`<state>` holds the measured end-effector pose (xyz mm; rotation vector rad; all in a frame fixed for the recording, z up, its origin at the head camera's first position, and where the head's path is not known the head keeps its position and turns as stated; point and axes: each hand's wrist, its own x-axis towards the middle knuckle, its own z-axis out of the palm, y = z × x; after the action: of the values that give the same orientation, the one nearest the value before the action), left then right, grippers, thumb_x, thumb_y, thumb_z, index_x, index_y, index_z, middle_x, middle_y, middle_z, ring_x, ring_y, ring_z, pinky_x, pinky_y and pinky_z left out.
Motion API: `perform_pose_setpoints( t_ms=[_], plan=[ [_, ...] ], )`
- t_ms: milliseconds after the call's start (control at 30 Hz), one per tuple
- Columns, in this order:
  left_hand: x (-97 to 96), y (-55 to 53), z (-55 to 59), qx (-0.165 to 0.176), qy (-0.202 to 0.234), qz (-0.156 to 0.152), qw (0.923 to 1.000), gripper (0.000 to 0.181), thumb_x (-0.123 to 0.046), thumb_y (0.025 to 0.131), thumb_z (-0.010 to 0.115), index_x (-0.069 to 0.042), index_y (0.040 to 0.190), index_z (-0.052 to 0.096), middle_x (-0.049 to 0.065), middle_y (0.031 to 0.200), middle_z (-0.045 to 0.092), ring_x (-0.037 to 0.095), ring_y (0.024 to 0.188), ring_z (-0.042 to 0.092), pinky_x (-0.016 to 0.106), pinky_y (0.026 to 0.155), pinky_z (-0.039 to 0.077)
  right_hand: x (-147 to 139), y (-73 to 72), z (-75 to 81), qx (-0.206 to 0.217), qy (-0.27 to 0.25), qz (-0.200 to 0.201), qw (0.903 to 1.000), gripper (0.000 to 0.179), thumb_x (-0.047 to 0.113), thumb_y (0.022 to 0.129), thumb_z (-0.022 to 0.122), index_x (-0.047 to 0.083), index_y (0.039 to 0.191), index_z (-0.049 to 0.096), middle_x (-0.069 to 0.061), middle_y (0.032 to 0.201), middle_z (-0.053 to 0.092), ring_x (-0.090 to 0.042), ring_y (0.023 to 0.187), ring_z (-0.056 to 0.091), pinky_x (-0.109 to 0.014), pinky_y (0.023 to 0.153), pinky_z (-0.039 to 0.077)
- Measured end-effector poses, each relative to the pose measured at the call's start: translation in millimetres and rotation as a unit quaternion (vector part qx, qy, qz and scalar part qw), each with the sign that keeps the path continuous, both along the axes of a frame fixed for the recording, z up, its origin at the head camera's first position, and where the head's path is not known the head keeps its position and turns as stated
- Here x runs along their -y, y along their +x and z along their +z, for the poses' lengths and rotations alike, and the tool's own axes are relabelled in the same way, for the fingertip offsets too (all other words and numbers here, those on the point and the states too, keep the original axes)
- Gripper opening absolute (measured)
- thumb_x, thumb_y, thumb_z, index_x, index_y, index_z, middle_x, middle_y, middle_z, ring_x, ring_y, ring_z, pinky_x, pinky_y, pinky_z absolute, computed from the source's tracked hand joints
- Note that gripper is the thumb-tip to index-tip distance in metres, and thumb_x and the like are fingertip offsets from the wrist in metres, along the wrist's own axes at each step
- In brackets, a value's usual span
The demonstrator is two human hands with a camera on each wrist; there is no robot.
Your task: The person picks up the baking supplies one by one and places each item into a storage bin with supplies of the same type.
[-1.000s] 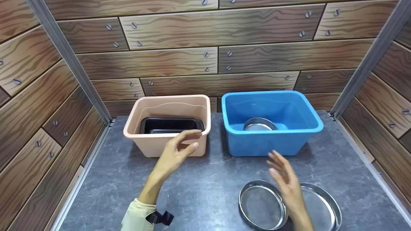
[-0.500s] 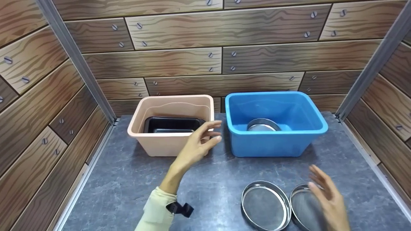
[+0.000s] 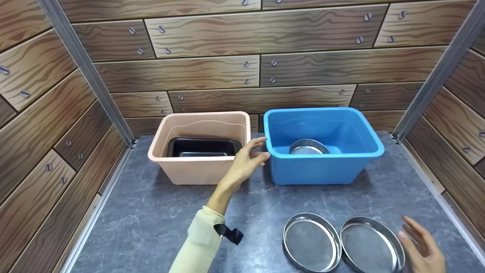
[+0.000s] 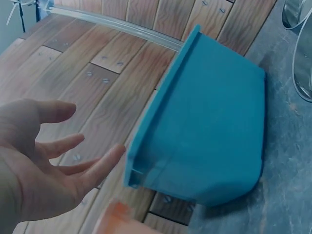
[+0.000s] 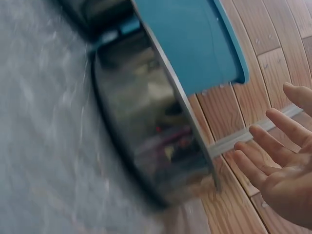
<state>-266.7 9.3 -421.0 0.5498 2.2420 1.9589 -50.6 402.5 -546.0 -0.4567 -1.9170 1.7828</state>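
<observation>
My left hand [image 3: 244, 163] hovers by the front right corner of the pink tub [image 3: 189, 170], fingers loosely bent and holding nothing. Its fingertips are at the left rim of the blue tub [image 3: 318, 170]; whether they touch cannot be told. Inside the blue tub lies a round metal sieve [image 3: 307, 145], partly hidden by the front wall. Two round sieves with metal rims lie side by side on the table: a left sieve [image 3: 312, 242] and a right sieve [image 3: 369, 246]. Just right of the latter is my right hand [image 3: 422, 246], fingers extended, with nothing in it.
A black rectangular pan [image 3: 204, 145] sits in the pink tub. Both tubs stand at the back of the grey table [image 3: 144, 220], with a narrow gap between them. Wood-patterned walls [image 3: 212, 72] enclose the back and sides, with metal posts in the corners.
My left hand has moved right, from in front of the pink tub to the blue tub's left rim. My right hand has moved right and toward me, past the two sieves on the table.
</observation>
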Motion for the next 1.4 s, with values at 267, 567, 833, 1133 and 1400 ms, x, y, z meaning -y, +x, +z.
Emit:
perform_pose_setpoints(
  t_ms=[267,567,833,1133,1400],
  plan=[
    [-5.1,-9.9,-12.1,0.016,-0.011,0.01,0.9998,0.052,-0.011,0.1,0.067,-0.009,0.15,0.054,0.023,0.155,0.047,0.028,0.123,0.066,0.038,0.097,0.06,-4,5.1,-14.9,0.018,0.004,-0.005,0.9998,0.046,0.005,0.096,0.074,0.001,0.14,0.062,0.026,0.118,0.069,0.01,0.11,0.06,-0.001,0.089,0.048],
    [-2.1,-21.3,-26.0,0.034,0.013,0.035,0.9987,0.048,-0.007,0.099,0.068,-0.007,0.145,0.058,0.025,0.144,0.053,0.025,0.108,0.068,0.038,0.084,0.064,-4,6.9,-38.4,0.071,0.03,0.021,0.9968,0.047,0.009,0.095,0.076,0.002,0.14,0.061,0.034,0.113,0.065,0.018,0.104,0.057,0.001,0.086,0.045],
    [-15.5,-25.8,-20.8,0.018,0.001,0.044,0.9988,0.049,-0.006,0.098,0.069,-0.005,0.146,0.057,0.024,0.141,0.054,0.024,0.103,0.07,0.034,0.081,0.064,-9,8.4,-42.3,0.098,-0.025,0.021,0.9946,0.051,0.011,0.092,0.081,0.004,0.138,0.063,0.029,0.106,0.069,0.012,0.096,0.065,-0.006,0.078,0.055],
    [-25.2,-30.5,-33.4,0.028,-0.003,0.048,0.9985,0.05,-0.008,0.097,0.072,-0.005,0.145,0.057,0.021,0.143,0.058,0.022,0.098,0.071,0.03,0.077,0.063,-8,14.7,-52.9,0.039,-0.029,0.034,0.9982,0.037,-0.006,0.09,0.077,-0.001,0.126,0.07,0.025,0.107,0.072,0.009,0.096,0.067,-0.008,0.077,0.056],
    [-35.6,-33.7,-39.8,0.02,0.0,0.05,0.9986,0.054,-0.017,0.094,0.078,-0.011,0.144,0.06,0.013,0.145,0.059,0.014,0.08,0.064,0.021,0.066,0.057,-18,18.2,-52.4,0.071,-0.051,0.048,0.995,0.035,0.0,0.091,0.078,0.007,0.125,0.072,0.023,0.106,0.073,0.008,0.096,0.067,-0.013,0.074,0.059]
  ],
)
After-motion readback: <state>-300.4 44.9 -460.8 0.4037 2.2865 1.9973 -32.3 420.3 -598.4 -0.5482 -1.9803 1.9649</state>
